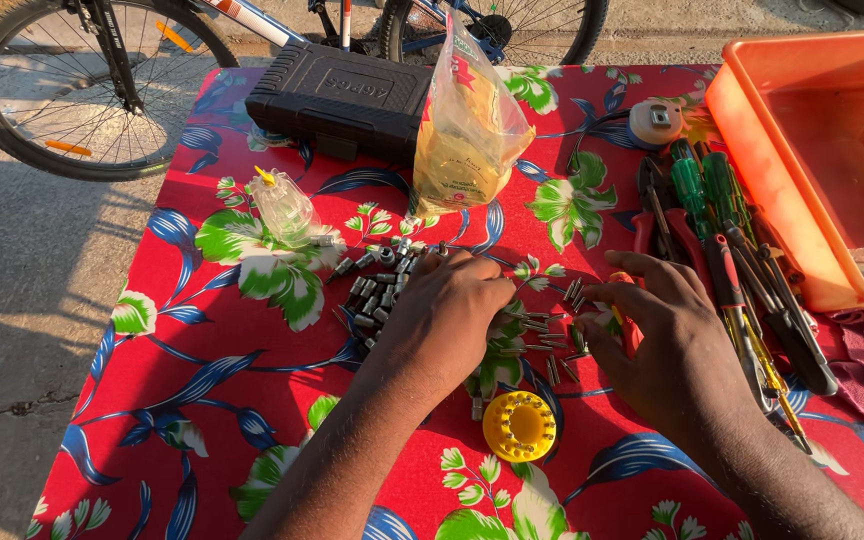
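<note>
Left hand (447,315) palm-down, grip curled over metal bits (377,290), right hand (667,340) arched, grip unclear.

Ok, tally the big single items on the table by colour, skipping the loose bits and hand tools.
Black tool case: 1
Orange tub: 1
Yellow round bit holder: 1
Yellow bag: 1
Clear oil bottle: 1
Total: 5
</note>
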